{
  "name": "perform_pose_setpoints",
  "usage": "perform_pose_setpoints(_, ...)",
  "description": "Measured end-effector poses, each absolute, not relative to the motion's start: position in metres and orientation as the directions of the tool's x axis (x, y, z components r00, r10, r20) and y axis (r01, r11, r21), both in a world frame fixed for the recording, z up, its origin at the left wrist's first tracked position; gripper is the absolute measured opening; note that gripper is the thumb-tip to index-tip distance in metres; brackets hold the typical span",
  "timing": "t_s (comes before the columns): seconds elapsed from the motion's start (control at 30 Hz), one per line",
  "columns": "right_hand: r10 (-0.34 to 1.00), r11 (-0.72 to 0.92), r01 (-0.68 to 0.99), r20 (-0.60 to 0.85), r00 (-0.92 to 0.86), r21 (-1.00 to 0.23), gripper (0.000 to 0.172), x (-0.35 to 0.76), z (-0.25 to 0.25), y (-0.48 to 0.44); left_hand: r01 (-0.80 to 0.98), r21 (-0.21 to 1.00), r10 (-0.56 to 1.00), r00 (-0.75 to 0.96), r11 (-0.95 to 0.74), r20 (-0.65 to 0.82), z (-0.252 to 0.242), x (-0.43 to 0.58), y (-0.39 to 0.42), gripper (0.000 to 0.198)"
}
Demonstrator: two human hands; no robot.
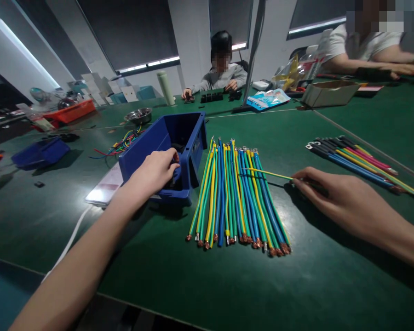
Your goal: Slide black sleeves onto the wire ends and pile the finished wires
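My left hand (157, 171) reaches into a blue plastic bin (193, 133), its fingers curled around something dark inside that I cannot make out. My right hand (334, 195) pinches the end of a yellow-green wire (267, 173) that points left over a row of several blue, green and yellow wires (236, 197) with copper lugs, laid side by side on the green table (200, 280).
A second bunch of wires (355, 158) lies at the right. A phone-like slab (105, 188) sits left of the bin, loose wires (122, 145) and a steel bowl (138, 115) behind it. Another blue bin (39, 154) is far left. Two people sit across the table.
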State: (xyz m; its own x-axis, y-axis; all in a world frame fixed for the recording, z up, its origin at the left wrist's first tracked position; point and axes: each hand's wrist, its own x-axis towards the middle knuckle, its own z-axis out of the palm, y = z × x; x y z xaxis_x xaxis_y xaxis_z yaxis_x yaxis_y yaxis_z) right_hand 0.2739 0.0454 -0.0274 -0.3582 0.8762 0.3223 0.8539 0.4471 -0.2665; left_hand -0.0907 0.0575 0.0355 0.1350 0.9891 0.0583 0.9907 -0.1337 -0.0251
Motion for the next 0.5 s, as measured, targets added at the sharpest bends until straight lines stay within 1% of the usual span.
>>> perform_pose_setpoints(0.07, 0.876, 0.457, 0.850, 0.298, -0.379, -0.264, 0.031, 0.272, -0.026, 0.043, 0.989, -0.010, 0.987, 0.149, -0.149, 0.060, 0.034, -0.092, 0.059, 0.029)
perform_pose_setpoints(0.17, 0.868, 0.464, 0.849, 0.320, -0.379, -0.252, 0.028, 0.268, -0.022, 0.039, 0.988, 0.000, 0.984, 0.154, -0.154, 0.091, 0.031, -0.094, 0.060, 0.029)
perform_pose_setpoints(0.23, 0.860, 0.476, 0.847, 0.328, -0.391, -0.239, 0.025, 0.264, -0.020, 0.035, 0.989, 0.006, 0.981, 0.144, -0.146, 0.127, 0.028, -0.096, 0.061, 0.030)
perform_pose_setpoints(0.3, 0.853, 0.487, 0.843, 0.331, -0.404, -0.228, 0.023, 0.261, -0.018, 0.031, 0.992, 0.018, 0.975, 0.123, -0.128, 0.187, 0.027, -0.097, 0.060, 0.026)
perform_pose_setpoints(0.37, 0.847, 0.495, 0.841, 0.340, -0.410, -0.218, 0.022, 0.259, -0.017, 0.028, 0.993, 0.040, 0.954, 0.091, -0.107, 0.286, 0.031, -0.095, 0.057, 0.023)
perform_pose_setpoints(0.4, 0.843, 0.499, 0.840, 0.346, -0.412, -0.214, 0.022, 0.258, -0.018, 0.027, 0.994, 0.055, 0.932, 0.073, -0.098, 0.354, 0.035, -0.093, 0.054, 0.024)
perform_pose_setpoints(0.5, 0.828, 0.516, 0.831, 0.371, -0.421, -0.208, 0.024, 0.259, -0.020, 0.027, 0.988, 0.116, 0.807, 0.015, -0.103, 0.591, 0.050, -0.078, 0.039, 0.031)
